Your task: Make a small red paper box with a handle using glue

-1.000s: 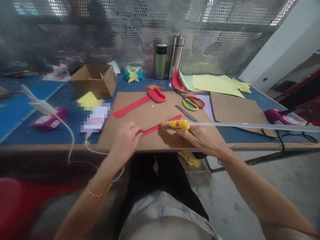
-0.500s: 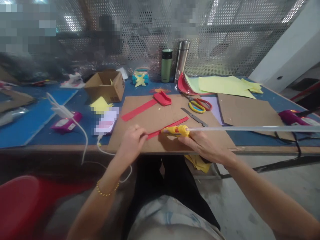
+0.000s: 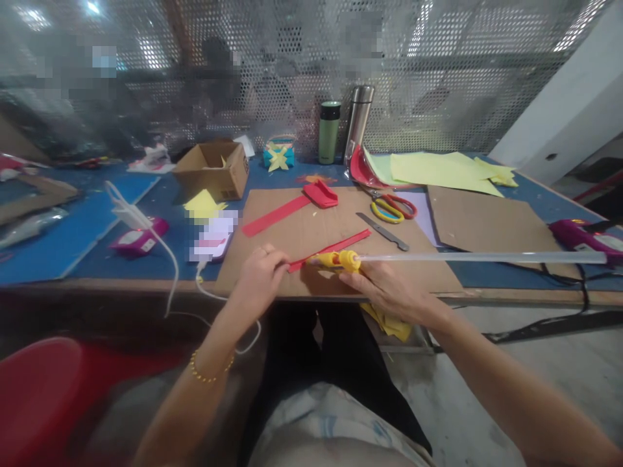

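Note:
My left hand [image 3: 265, 271] is closed on the near left end of a narrow red strip [image 3: 348, 240], which lies slantwise over a cardboard sheet [image 3: 277, 246]. My right hand [image 3: 384, 285] grips a yellow hot glue gun [image 3: 343, 259], its nozzle at the strip close to my left fingers. A long clear glue stick [image 3: 477, 257] juts out of the gun's back toward the right. Farther back on the cardboard lie a wider red strip with a folded red piece [image 3: 321, 194] at its end, a grey blade [image 3: 384, 232] and scissors [image 3: 393, 207].
A small cardboard box [image 3: 214, 172], yellow paper [image 3: 204, 204] and a phone [image 3: 214, 235] with a white cable lie left. A green flask [image 3: 329, 133] and a steel flask [image 3: 360, 117] stand behind. Another cardboard piece [image 3: 487, 224] lies right.
The glue gun has moved left along the red strip, nearer to my left fingers. My left hand keeps its hold on the strip's end. The whole view has shifted slightly.

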The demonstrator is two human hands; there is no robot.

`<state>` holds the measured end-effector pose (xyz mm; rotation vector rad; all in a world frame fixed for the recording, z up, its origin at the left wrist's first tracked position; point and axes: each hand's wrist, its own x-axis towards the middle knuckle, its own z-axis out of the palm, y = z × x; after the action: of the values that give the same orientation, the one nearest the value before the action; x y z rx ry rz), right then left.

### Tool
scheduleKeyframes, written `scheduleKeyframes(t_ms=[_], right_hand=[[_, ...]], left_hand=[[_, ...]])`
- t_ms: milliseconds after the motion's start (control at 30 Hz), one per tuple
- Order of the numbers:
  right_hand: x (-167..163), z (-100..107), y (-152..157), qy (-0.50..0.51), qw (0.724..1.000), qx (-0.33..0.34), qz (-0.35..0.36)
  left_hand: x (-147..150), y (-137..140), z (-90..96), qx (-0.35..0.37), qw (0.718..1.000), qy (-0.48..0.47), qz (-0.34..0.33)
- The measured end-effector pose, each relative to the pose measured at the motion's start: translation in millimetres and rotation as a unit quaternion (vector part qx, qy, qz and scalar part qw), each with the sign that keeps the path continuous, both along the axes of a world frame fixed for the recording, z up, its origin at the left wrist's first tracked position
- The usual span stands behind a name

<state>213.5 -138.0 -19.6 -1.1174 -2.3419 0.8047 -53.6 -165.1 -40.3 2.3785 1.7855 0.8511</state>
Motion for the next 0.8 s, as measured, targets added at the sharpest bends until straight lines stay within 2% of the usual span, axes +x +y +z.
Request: scheduleKeyframes(t_ms=[200,467,800], right_hand=[[-16,7,-8,-0.014,0.999,-0.007,0.03],[-6,1,-3,0.017,0.999,-0.016,0.023],[-11,1,-3,0.009,0.999,0.012,0.028]], left_hand=[[-2,0,-0.5,-0.003,1.0,0.006,-0.013],[1,1,-0.7,0.002,1.0,0.023,0.003],[1,-1,-1.5,0.001,1.0,0.007,0.002]])
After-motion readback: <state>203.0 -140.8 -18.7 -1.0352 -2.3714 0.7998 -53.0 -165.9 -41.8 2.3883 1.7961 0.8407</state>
